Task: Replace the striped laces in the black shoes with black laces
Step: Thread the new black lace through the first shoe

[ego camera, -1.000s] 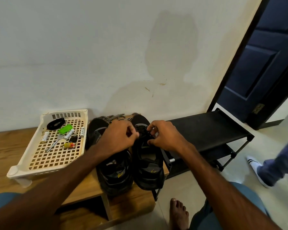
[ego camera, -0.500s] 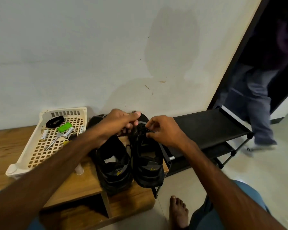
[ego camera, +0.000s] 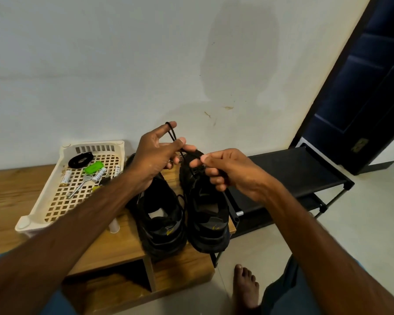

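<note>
Two black shoes stand side by side on the wooden bench [ego camera: 114, 248], heels toward me: the left shoe [ego camera: 162, 219] and the right shoe [ego camera: 208, 214]. My left hand [ego camera: 156, 155] is raised above their toes with a black lace [ego camera: 172, 134] looped over the index finger and pinched against the thumb. My right hand [ego camera: 223, 170] hovers over the right shoe's toe end and grips the other part of the black lace in its curled fingers. A bit of striped lace [ego camera: 182, 155] peeks out behind my left hand.
A cream plastic basket [ego camera: 55, 208] on the bench to the left holds a coiled black lace [ego camera: 80, 159], a green tag, batteries and a key. A black shoe rack [ego camera: 289, 171] stands on the right beside a dark blue door [ego camera: 369, 87]. My bare foot [ego camera: 246, 289] rests on the tiled floor.
My left hand has lifted up from the shoe, pulling the black lace upward in a loop. The person who was passing by the doorway is gone from view.
</note>
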{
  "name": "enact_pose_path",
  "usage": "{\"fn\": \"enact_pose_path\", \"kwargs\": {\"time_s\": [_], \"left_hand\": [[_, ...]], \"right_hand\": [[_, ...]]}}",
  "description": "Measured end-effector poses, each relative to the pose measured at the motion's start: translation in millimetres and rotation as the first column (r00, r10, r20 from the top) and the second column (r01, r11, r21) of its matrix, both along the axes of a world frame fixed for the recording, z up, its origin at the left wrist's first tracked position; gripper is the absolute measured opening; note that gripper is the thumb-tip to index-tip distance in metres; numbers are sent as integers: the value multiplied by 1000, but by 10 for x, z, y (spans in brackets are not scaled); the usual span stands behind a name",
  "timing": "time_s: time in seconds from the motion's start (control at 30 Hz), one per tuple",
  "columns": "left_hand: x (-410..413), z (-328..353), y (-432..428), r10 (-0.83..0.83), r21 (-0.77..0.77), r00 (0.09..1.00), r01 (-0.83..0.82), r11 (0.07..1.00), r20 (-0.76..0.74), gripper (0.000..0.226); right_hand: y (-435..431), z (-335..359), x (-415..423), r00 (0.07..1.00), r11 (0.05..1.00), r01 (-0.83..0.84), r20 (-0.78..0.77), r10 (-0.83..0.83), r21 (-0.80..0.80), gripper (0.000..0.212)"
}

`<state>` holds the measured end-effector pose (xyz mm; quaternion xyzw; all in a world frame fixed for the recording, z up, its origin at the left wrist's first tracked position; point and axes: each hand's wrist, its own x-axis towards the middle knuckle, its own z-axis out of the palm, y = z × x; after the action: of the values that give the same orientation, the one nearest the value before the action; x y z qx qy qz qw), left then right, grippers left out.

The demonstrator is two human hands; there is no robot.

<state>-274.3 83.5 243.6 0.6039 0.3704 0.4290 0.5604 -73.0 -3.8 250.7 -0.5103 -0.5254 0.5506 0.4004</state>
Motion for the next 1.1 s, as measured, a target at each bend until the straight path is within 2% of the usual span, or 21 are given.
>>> {"fn": "enact_pose_path", "kwargs": {"time_s": [0.1, 0.17, 0.3, 0.4, 0.47, 0.53, 0.67, 0.7, 0.87, 1.0, 1.1], "left_hand": [[-83, -19, 97, 187, -42, 982, -188, 981, -33, 35], [-143, -29, 135, 229, -97, 971, -235, 967, -67, 21], [-149, -63, 99, 113, -90, 974, -132, 987, -196, 17], [-55, -59, 4, 33, -135, 990, -51, 990, -138, 19], [27, -46, -68, -29, -184, 998, 19, 983, -50, 20], [98, -29, -129, -74, -226, 996, 82, 971, 43, 20], [144, 17, -175, -109, -260, 981, 149, 954, 162, 22], [130, 29, -160, -84, -262, 982, 127, 957, 168, 23], [-17, 13, -32, 87, -252, 989, -54, 966, 122, 21], [-50, -42, 23, 138, -236, 988, -120, 964, 64, 19], [-50, -67, 65, 159, -206, 987, -150, 967, 29, 19]], "right_hand": [[3, -10, 106, 971, 990, 134, 193, -142, 52, 25], [0, -11, 167, 933, 973, 207, 281, -227, 98, 22], [-21, -14, 240, 905, 982, 169, 380, -190, 89, 18], [-10, -46, 198, 878, 977, 116, 442, -184, 177, 19], [-7, -53, 106, 886, 969, 51, 437, -155, 240, 34], [-4, -79, -1, 911, 965, 3, 397, -112, 264, 40], [20, -135, -103, 923, 960, 8, 367, -115, 282, 19], [23, -124, -85, 925, 958, 10, 362, -118, 286, 14], [17, -36, 101, 917, 949, 121, 333, -219, 290, 22], [4, -22, 247, 881, 971, 99, 435, -187, 219, 16], [4, -31, 298, 898, 982, 110, 407, -165, 155, 17]]}}
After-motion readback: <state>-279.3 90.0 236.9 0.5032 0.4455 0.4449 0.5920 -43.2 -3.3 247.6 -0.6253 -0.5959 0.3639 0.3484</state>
